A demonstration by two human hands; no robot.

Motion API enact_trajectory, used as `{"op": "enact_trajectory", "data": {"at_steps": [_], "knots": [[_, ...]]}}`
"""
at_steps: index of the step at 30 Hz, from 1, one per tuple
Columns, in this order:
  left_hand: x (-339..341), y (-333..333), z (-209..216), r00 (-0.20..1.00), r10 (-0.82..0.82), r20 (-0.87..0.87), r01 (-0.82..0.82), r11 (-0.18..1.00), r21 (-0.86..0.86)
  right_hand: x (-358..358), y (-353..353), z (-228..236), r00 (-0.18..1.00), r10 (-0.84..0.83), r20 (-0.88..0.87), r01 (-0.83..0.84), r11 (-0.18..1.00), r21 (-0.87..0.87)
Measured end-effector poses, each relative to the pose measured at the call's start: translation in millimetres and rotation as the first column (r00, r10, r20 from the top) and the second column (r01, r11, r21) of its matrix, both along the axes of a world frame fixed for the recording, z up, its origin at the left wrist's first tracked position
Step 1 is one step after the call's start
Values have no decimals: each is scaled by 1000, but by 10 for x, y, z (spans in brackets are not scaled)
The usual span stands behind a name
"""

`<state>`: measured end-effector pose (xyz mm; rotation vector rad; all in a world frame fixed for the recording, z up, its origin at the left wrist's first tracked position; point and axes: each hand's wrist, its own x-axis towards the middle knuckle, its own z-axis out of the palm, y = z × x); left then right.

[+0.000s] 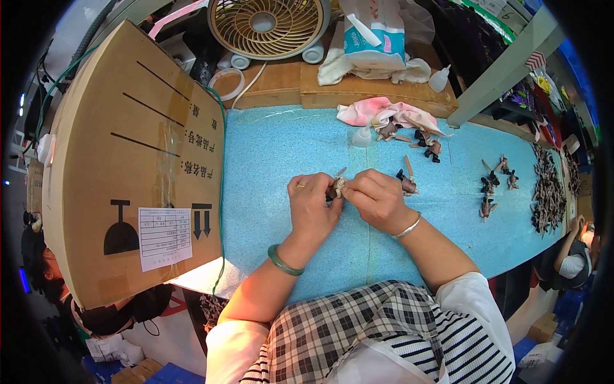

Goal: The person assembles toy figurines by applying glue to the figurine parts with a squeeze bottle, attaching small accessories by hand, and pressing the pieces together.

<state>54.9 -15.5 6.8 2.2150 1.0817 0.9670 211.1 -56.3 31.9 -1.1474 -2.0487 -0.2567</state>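
Over the middle of the blue table mat (281,141), a small brown figurine (332,190) is held between both hands. My left hand (312,201), with a ring on one finger and a green bangle on the wrist, is closed around its lower part. The fingertips of my right hand (382,203) are pinched together at its pale upper part; a silver bracelet circles that wrist. A thin pale piece sticks up from the figurine. Just beyond my right hand lies a similar figurine (409,185). My fingers hide much of the held one.
A large cardboard box (147,115) stands close on the left. At the back are a fan (263,25), a tissue pack (375,41), a pink-white cloth (390,112) and a small dropper bottle (361,136). Several loose figurines (490,184) and a dense pile (549,192) lie rightward.
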Motion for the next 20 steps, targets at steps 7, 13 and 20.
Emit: {"op": "enact_trajectory", "data": {"at_steps": [7,13,20], "knots": [[-98,111,141,980,-147,-132,140,988,-64,169,43,-50,997,69,-24,-70,997,-44],[-43,272,301,954,-300,-21,299,954,-27,183,44,-57,989,122,-81,-129,988,-88],[-26,286,164,949,-311,47,311,907,-285,170,36,-85,861,-113,-495,-114,907,-406]]}}
